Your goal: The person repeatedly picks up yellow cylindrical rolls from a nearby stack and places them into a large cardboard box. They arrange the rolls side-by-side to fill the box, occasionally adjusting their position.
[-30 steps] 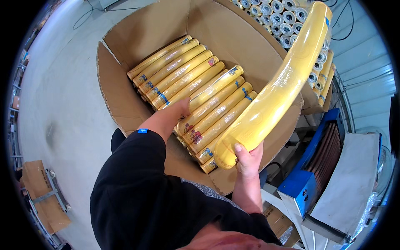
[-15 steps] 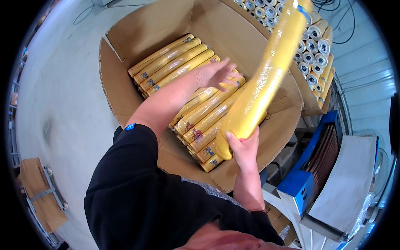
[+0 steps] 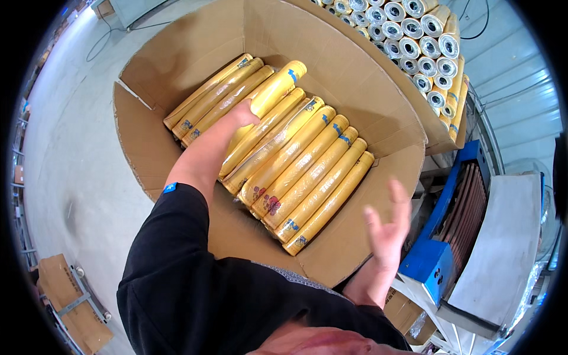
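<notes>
My left hand point(image 3: 245, 113) is closed around a yellow plastic-wrapped roll point(image 3: 280, 86), which lies tilted over the row in a large cardboard box point(image 3: 331, 53). Most of its fingers are hidden behind the roll. Beneath and beside it, several similar yellow rolls point(image 3: 307, 168) rest side by side, some with blue bands near their far ends and small printed pictures near their near ends. My right hand point(image 3: 387, 231) is held up at the box's near right side, fingers apart and nothing in it.
Beyond the box at the far right, several rolls point(image 3: 412, 28) are stacked with their round ends facing me. A blue-framed machine point(image 3: 423, 263) with a pale sheet-like top point(image 3: 500, 242) stands at right. Flattened cardboard point(image 3: 62, 284) lies on a rack at lower left.
The yellow roll has moved from my right hand, raised over the box's right side, down to the row at left in my left hand. My right hand has let go and moved right.
</notes>
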Demonstrator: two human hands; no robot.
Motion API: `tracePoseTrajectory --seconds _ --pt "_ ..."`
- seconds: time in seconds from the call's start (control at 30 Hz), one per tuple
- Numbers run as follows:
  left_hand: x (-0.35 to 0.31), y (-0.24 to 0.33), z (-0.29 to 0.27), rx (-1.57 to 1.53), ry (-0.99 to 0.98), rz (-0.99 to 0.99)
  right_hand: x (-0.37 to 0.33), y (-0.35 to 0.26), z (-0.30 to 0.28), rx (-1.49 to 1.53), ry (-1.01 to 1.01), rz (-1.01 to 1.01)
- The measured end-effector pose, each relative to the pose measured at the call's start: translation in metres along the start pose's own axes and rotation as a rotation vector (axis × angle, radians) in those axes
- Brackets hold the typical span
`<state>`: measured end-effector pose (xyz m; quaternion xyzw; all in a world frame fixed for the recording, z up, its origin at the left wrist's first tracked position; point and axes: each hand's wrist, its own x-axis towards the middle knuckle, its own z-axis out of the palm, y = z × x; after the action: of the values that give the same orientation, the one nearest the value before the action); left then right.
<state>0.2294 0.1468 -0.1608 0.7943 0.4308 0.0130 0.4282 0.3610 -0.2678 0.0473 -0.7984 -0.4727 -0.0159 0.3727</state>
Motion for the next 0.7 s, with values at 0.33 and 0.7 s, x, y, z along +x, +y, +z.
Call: tracePoseTrajectory --seconds 0.33,0.7 --pt "0.03 -0.087 0.12 0.002 0.022 0.258 0.004 0.085 0.013 0.612 0.642 0.419" --pt "-0.031 0.006 0.08 0.818 -0.213 -0.139 0.01 0.091 0.018 0.917 0.589 0.42"
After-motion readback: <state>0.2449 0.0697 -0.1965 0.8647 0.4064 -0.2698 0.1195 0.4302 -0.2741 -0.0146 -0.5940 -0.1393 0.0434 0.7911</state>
